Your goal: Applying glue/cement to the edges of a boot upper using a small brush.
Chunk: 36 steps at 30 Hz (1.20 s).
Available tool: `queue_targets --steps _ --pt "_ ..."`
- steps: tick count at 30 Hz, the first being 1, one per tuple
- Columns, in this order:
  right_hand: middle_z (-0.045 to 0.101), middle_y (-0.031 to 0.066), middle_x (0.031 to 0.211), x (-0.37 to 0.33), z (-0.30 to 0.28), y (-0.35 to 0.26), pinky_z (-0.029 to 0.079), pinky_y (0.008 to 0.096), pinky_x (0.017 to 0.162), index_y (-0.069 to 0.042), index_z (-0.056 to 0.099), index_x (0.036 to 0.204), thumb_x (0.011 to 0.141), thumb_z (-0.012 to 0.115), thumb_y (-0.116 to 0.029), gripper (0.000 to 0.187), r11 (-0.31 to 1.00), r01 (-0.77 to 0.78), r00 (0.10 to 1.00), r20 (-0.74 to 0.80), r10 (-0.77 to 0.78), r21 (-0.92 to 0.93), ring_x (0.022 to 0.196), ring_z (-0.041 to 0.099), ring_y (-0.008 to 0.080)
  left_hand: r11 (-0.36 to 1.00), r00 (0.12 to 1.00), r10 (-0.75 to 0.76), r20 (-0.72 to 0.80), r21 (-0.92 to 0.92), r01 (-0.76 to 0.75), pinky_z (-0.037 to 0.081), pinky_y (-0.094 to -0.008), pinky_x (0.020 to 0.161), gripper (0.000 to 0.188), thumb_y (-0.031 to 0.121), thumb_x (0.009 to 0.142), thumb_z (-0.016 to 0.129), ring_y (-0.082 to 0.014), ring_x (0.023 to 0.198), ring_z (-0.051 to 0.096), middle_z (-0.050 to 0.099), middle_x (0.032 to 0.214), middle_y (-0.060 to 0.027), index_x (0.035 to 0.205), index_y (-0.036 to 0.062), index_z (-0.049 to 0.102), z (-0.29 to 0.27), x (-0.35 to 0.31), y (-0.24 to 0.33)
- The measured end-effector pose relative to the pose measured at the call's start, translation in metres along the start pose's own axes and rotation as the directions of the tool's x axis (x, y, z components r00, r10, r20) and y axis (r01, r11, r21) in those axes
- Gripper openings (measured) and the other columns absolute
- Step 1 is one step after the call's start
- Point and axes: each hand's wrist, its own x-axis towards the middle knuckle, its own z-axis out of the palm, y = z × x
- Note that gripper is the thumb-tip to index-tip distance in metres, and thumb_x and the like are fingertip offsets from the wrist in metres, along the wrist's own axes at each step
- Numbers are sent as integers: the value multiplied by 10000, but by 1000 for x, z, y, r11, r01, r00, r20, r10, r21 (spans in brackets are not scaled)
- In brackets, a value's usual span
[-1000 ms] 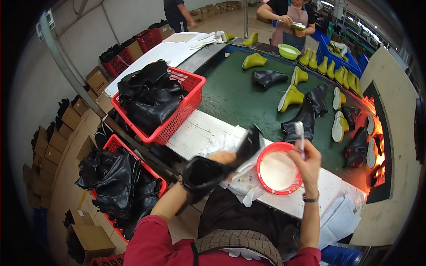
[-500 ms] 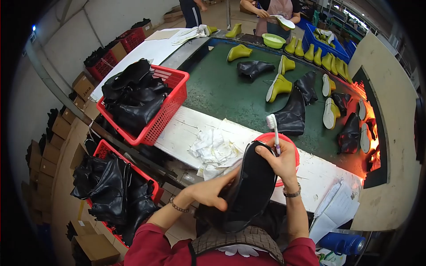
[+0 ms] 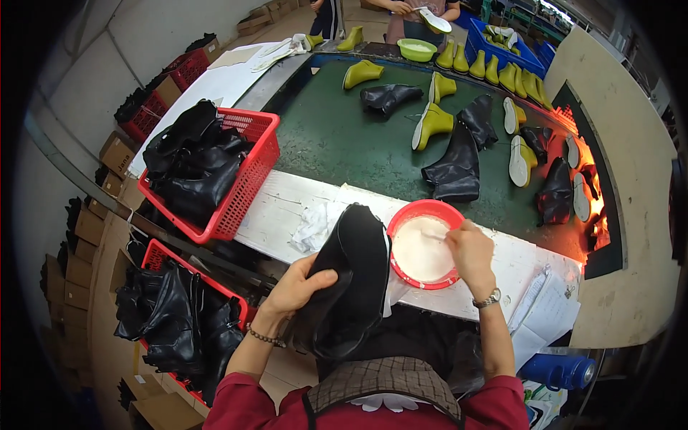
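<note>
My left hand (image 3: 299, 288) is closed on the side of a black boot (image 3: 352, 276), thumb lying over the leather. The boot is tilted, with its flat dark underside turned up toward me. To the right of it stands a red bowl (image 3: 421, 284) holding white liquid (image 3: 423, 252). My right hand (image 3: 474, 259) is over the bowl's right rim, fingers pinched around a toothbrush (image 3: 434, 236). The brush's head end reaches down into the liquid, where it is hard to make out.
White rags (image 3: 312, 228) lie on the white board. A green conveyor (image 3: 322, 136) beyond carries black and yellow boots toward a glowing heater (image 3: 598, 233). Red baskets (image 3: 266, 154) of black boots stand left. Papers (image 3: 541, 312) and a blue bottle (image 3: 559, 370) are at right. A person works opposite.
My right hand has let go of the boot's edge and moved right, lowering the toothbrush into the bowl. The boot, in my left hand, has shifted left, uncovering the bowl.
</note>
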Motion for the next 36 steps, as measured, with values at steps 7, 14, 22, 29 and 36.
queue_targets --steps 7,14,22,29,36 --pt "681 108 841 -16 -44 -5 544 408 672 -78 769 917 858 751 -182 121 947 -46 999 -3 49 317 720 695 301 982 995 93 -27 -161 -96 563 -261 876 425 303 1074 573 -103 998 674 703 1170 -67 1314 -47 593 -17 10 -8" --pt "686 102 796 -52 -36 28 479 325 617 -32 776 960 850 780 -124 144 891 -168 980 -30 199 422 651 633 208 988 990 127 -54 -77 -131 546 -236 784 481 404 1075 546 -73 903 658 710 1093 -32 1244 -38 634 -10 21 2" --pt "637 71 854 -32 -56 22 441 309 612 -13 741 984 862 765 -26 125 803 73 977 -203 60 592 705 575 172 989 989 -147 -3 -17 147 513 -209 670 500 489 1031 600 -36 765 634 693 880 28 1098 0 681 11 24 18" --pt "649 11 876 -1 -62 -2 396 304 760 -95 783 994 829 808 -107 167 789 377 912 -346 -222 485 785 592 149 988 975 -151 166 1 153 523 -210 714 515 466 1025 622 -45 818 638 703 983 6 1194 -19 659 22 25 18" --pt "660 30 903 -32 -49 -8 414 312 798 -84 803 991 806 815 -67 186 747 192 977 -193 -87 636 849 571 166 997 993 73 87 25 -76 531 -225 780 514 420 1032 627 -64 901 642 701 1034 -10 1256 -42 624 7 27 10"
